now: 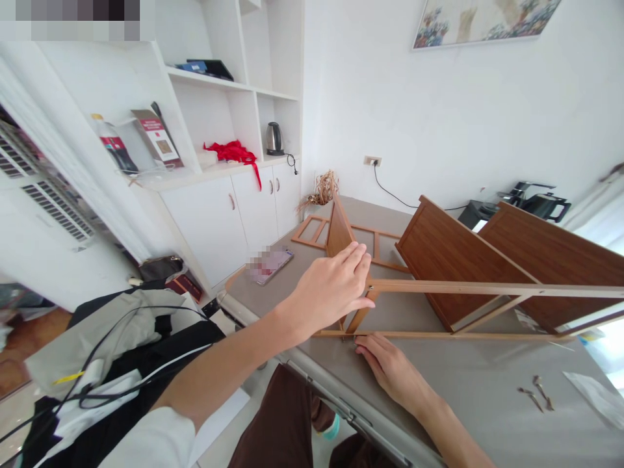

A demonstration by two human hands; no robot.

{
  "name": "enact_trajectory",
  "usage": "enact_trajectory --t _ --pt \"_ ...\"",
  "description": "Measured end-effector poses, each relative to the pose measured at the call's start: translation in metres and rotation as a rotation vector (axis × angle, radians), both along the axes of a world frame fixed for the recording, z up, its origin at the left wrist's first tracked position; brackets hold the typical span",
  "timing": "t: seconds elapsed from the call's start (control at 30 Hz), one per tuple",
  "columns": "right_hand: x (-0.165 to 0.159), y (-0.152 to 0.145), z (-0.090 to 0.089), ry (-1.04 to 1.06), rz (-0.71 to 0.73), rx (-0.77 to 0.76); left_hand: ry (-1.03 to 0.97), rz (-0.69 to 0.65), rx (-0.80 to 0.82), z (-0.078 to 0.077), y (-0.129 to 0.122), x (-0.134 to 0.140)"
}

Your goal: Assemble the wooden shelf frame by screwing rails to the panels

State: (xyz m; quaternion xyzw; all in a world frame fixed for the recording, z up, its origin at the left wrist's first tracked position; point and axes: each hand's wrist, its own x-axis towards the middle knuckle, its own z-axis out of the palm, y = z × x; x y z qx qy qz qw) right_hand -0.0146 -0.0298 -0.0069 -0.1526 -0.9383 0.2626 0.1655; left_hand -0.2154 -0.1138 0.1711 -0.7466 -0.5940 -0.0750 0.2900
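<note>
A brown wooden shelf unit, partly assembled, lies on its side on the grey table (307, 364). My left hand (336, 283) grips its near left corner, fingers over the edge beside a small shelf board (339, 224) and thumb by the end of the upper rail (448, 287). Low down, my right hand (397, 374) rests on the table. Its fingertips are bent together at the lower rail (414, 335), by a small metal piece (348, 338); what they hold is hidden. Two wide shelf boards (463, 260) stand slanted between the rails.
Loose metal fasteners (537, 393) and a clear plastic bag (597, 400) lie at the table's right. A phone (275, 265) lies at the left, and a black kettle (543, 207) stands at the back right. Cables and clothes (141, 344) are piled beside the table.
</note>
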Motion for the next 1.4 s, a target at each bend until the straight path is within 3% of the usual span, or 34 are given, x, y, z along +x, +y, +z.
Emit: enact_trajectory --t 0.13,0.7,1.17,1.4 --pt "0.006 0.003 -0.001 0.030 -0.040 -0.059 0.000 0.005 0.016 0.000 0.000 0.000" --pt "-0.006 -0.005 -0.004 0.013 -0.004 0.040 -0.001 0.004 0.011 -0.001 0.000 -0.001" --pt "-0.002 -0.005 0.000 0.056 -0.011 0.179 -0.052 -0.139 0.135 -0.015 0.012 -0.015" --pt "-0.001 -0.005 -0.001 0.061 -0.007 0.197 -0.057 -0.153 0.146 -0.014 0.011 -0.015"
